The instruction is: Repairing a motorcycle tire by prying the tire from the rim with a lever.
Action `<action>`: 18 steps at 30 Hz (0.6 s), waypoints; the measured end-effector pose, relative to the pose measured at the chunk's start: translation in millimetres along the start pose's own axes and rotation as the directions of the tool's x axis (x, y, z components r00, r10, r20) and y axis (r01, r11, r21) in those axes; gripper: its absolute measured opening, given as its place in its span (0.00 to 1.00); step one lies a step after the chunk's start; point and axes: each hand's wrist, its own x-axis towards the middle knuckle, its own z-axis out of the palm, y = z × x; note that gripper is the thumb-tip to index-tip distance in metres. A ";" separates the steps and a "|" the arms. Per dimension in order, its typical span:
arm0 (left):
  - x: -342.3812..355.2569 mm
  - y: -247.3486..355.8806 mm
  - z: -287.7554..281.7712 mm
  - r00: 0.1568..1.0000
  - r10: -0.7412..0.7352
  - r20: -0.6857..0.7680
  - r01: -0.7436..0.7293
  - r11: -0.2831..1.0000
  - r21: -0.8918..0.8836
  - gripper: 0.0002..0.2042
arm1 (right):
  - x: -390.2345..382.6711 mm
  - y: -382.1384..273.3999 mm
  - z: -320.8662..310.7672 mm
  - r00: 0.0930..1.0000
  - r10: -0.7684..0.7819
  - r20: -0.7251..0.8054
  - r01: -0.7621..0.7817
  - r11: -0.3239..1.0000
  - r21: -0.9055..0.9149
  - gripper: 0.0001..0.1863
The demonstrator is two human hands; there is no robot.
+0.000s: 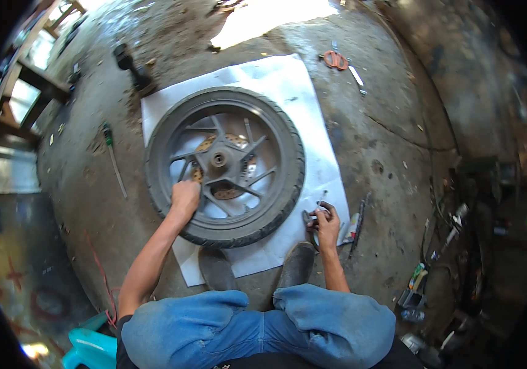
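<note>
Two knees (257,326), two hands: left hand (184,195) on one wheel (225,166).

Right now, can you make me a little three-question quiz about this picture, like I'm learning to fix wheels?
1. True or false: the left hand rests on the wheel.
2. What lies under the wheel? A) white sheet B) wooden board C) green cloth
3. Fill in: the scissors on the floor beyond the sheet have ______ handles.

Key: 1 true. 2 A. 3 orange. Bonus fact: the right hand holds a small tool at the sheet's edge; what kind is too small to tell.
</note>
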 end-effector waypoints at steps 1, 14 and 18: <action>-1.6 -4.8 -1.3 0.999 0.040 -0.002 -0.040 0.999 -0.003 0.04 | 0.2 2.5 -1.6 1.000 -0.018 0.013 0.018 1.000 0.003 0.16; -2.3 -11.5 -18.5 0.997 0.056 -0.056 -0.064 0.985 -0.162 0.10 | 5.3 13.6 -16.1 0.994 0.050 -0.101 -0.043 0.997 0.070 0.13; -26.0 1.2 -72.4 0.981 -0.160 -0.113 0.112 0.933 -0.342 0.12 | 3.0 18.4 -23.3 0.996 0.036 -0.085 -0.031 0.998 0.061 0.10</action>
